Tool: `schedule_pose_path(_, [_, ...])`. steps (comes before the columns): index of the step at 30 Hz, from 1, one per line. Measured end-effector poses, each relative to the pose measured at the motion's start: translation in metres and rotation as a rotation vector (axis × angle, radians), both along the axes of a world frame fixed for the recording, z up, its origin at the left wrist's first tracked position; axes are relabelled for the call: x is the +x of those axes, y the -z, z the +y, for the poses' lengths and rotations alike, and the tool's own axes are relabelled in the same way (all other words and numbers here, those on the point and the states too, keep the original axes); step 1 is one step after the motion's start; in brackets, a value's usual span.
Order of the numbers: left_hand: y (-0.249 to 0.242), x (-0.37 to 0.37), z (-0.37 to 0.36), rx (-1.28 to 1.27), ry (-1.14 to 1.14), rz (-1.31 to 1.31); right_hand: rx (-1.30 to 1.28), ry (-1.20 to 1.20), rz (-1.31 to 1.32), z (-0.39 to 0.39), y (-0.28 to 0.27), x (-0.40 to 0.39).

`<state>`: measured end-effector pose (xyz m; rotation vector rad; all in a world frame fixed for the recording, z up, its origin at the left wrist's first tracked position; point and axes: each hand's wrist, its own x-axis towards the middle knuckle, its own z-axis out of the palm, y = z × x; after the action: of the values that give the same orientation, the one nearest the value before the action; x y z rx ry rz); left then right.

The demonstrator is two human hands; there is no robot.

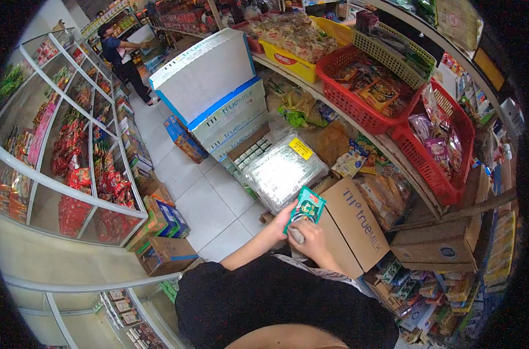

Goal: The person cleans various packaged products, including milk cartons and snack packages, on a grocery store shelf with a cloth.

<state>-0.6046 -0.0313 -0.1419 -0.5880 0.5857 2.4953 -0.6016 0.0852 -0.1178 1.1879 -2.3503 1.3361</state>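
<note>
A teal-green packet with white lettering is held in front of my chest. My left hand grips its left edge with closed fingers. Against the packet's lower part, my right hand is closed on a greyish cloth, part of which hangs below the fingers. Just beyond my hands lies a large bundle wrapped in shiny clear plastic, with a yellow label on top. A brown carton with "TH true MILK" printing stands close to my right hand.
White-blue milk cartons are stacked ahead, one with its flap raised. Red baskets and a yellow basket of packets sit on a shelf at right. Glass-fronted cases line the left. A person stands farther down the tiled aisle.
</note>
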Motion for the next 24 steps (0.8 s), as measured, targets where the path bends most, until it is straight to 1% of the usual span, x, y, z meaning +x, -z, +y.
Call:
schedule_pose_path(1, [-0.001,-0.001,0.001,-0.028,-0.005,-0.018,0.016,0.048,-0.010,0.000,-0.001,-0.002])
schedule_pose_path(2, [0.012,-0.001,0.000,-0.031,-0.007,-0.021,0.014,0.047,-0.012,0.001,-0.001,-0.007])
schedule_pose_path(4, [0.023,-0.001,-0.005,-0.134,0.114,0.049,-0.031,0.243,0.003,0.004,-0.003,-0.020])
schedule_pose_path(5, [0.028,0.000,-0.005,-0.061,0.115,0.058,-0.065,0.238,-0.003,0.005,-0.008,-0.024])
schedule_pose_path(7, [0.002,0.002,-0.001,-0.045,0.099,0.045,-0.056,0.237,-0.022,0.004,-0.007,-0.024])
schedule_pose_path(10, [-0.007,0.005,-0.006,-0.018,0.069,0.031,-0.038,0.232,-0.046,-0.003,-0.005,-0.022])
schedule_pose_path(13, [0.001,0.016,-0.018,-0.007,0.020,0.026,-0.026,0.163,-0.175,-0.016,0.004,-0.016])
schedule_pose_path(17, [0.021,0.035,-0.040,-0.035,-0.071,0.023,0.017,0.060,-0.200,-0.040,0.009,-0.007])
schedule_pose_path(18, [0.019,0.040,-0.046,-0.035,-0.102,0.000,0.020,0.051,-0.201,-0.046,0.007,-0.004])
schedule_pose_path(19, [0.015,0.046,-0.052,0.014,-0.093,0.025,0.029,0.013,-0.204,-0.052,0.003,-0.002])
schedule_pose_path(20, [0.013,0.051,-0.058,0.009,-0.094,0.024,0.034,-0.022,-0.208,-0.058,0.000,0.001])
schedule_pose_path(22, [0.012,0.060,-0.067,-0.006,-0.201,0.000,0.031,-0.040,-0.205,-0.070,-0.001,0.003])
schedule_pose_path(23, [0.020,0.066,-0.074,-0.040,-0.235,-0.006,0.036,-0.086,-0.196,-0.078,-0.001,0.004])
schedule_pose_path(24, [0.015,0.072,-0.081,-0.042,-0.244,-0.004,0.042,-0.135,-0.184,-0.085,0.000,0.005])
